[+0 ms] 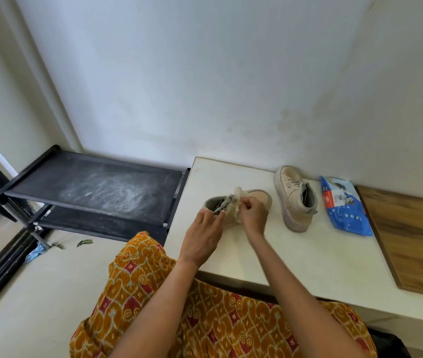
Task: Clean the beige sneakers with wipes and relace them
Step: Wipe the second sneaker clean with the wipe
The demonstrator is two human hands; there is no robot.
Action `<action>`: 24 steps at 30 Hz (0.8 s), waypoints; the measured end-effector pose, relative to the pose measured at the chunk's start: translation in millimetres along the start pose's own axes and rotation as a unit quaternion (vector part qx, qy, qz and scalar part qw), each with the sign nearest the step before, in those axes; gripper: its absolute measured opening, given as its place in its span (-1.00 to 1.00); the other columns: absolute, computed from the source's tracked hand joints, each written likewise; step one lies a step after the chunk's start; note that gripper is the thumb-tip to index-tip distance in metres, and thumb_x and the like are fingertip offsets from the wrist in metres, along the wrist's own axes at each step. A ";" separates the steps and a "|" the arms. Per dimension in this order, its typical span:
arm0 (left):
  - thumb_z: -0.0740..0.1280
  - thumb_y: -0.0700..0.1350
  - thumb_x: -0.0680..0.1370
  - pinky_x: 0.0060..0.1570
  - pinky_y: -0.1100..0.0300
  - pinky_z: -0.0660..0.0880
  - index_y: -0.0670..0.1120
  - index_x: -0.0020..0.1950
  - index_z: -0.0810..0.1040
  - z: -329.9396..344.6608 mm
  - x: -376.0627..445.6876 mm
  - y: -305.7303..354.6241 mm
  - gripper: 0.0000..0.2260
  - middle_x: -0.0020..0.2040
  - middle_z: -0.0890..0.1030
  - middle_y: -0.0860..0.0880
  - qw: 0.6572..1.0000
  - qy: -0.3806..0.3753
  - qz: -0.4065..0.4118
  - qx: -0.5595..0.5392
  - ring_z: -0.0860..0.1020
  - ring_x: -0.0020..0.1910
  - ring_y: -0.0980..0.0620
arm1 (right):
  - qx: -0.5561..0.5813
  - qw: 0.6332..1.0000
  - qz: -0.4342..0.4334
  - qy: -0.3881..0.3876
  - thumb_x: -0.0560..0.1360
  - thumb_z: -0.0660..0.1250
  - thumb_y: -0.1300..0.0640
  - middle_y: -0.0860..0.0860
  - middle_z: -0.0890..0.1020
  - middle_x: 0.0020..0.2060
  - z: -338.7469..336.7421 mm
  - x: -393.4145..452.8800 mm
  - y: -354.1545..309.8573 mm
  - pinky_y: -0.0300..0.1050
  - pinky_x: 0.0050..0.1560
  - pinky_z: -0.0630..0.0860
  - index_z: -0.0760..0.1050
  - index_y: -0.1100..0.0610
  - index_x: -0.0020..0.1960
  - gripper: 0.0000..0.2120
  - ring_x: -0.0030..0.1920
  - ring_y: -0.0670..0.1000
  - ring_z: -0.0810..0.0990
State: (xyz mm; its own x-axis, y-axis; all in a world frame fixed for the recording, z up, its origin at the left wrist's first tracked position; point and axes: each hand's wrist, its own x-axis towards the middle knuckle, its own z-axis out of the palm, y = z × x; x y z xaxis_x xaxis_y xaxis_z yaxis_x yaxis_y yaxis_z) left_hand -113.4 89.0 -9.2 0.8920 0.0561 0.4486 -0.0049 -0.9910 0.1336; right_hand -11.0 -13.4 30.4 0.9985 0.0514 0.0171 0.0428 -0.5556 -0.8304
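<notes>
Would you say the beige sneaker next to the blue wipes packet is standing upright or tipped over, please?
Tipped over: the beige sneaker lies on its side on the white table, sole edge facing the person, beside the blue wipes packet.

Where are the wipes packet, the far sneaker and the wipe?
wipes packet (pixel 345 208), head view, middle of blue wrapper.
far sneaker (pixel 299 202), head view, its side panel.
wipe (pixel 238 193), head view, upper crumpled part.
</notes>
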 end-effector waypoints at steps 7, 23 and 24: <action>0.56 -0.19 0.27 -0.44 0.23 0.49 -0.08 0.05 0.52 -3.9 24.1 -10.9 -0.59 0.05 0.53 -0.10 0.996 -0.063 -0.040 -0.046 0.46 -0.08 -0.04 | -0.029 0.999 -0.011 0.011 0.51 0.28 0.25 0.13 0.69 -0.09 0.4 2.8 16.9 -0.25 -0.17 0.36 0.63 0.24 0.00 -0.83 -0.05 0.11 0.63; 0.57 -0.29 0.19 -0.22 0.20 0.57 -0.16 -0.07 0.61 -10.4 42.9 -32.6 -0.65 -0.08 0.57 -0.07 0.998 -0.029 0.035 0.032 0.54 -0.11 -0.03 | -0.142 0.981 -0.130 -0.025 0.52 0.26 0.22 0.17 0.65 -0.16 -4.2 36.1 11.0 -0.04 -0.17 0.47 0.61 0.27 -0.09 -0.83 -0.14 0.13 0.59; 0.57 -0.31 0.17 -0.22 0.19 0.58 -0.16 -0.07 0.61 -9.5 42.8 -31.0 -0.63 -0.09 0.56 -0.08 0.999 -0.029 0.023 0.038 0.54 -0.11 -0.03 | -0.145 0.976 -0.152 -0.053 0.53 0.26 0.19 0.16 0.62 -0.20 1.5 29.9 11.7 -0.09 -0.22 0.41 0.60 0.25 -0.14 -0.81 -0.19 0.11 0.57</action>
State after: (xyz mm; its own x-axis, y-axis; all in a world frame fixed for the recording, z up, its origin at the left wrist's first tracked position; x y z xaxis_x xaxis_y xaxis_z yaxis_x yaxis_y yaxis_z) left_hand -79.3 123.3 14.3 0.9163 0.0057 0.4004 -0.0137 -0.9989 0.0456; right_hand 19.3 -17.1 20.4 0.9297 0.3272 0.1689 0.3601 -0.7118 -0.6030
